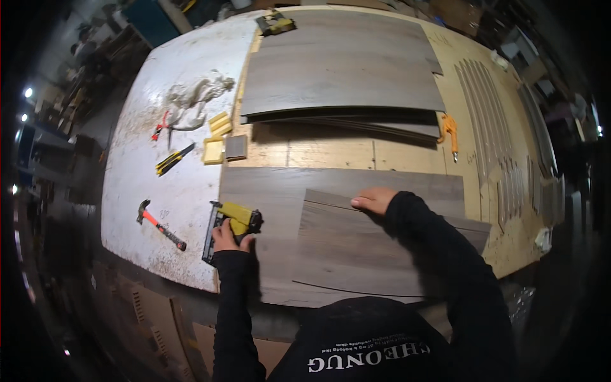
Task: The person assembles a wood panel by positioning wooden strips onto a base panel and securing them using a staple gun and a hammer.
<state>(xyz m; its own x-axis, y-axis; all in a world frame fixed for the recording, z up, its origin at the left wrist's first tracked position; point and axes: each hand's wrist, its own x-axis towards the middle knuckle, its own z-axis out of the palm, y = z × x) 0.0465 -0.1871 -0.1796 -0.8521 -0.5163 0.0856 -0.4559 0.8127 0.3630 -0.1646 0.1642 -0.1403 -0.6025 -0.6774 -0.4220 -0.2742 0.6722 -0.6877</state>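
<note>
My left hand [228, 238] is closed round the handle of a yellow-green and black nail gun [237, 213], which lies at the left end of a long grey wood-grain board [270, 280]. My right hand [377, 200] grips the far edge of a smaller grey wood-grain panel [356, 245], thumb toward the left; the undersides of its fingers are hidden. This panel rests over the long board, and a narrow strip shows along its far edge. A dark gap runs under its near edge.
Beyond lies a stack of grey boards [344, 63], with another nail gun [277, 23] at its corner and an orange tool [449, 135] beside it. Leftward are a hammer [160, 224], a utility knife [174, 159], yellow blocks [215, 149] and a crumpled cloth [191, 102]. Thin strips [487, 114] lie at right.
</note>
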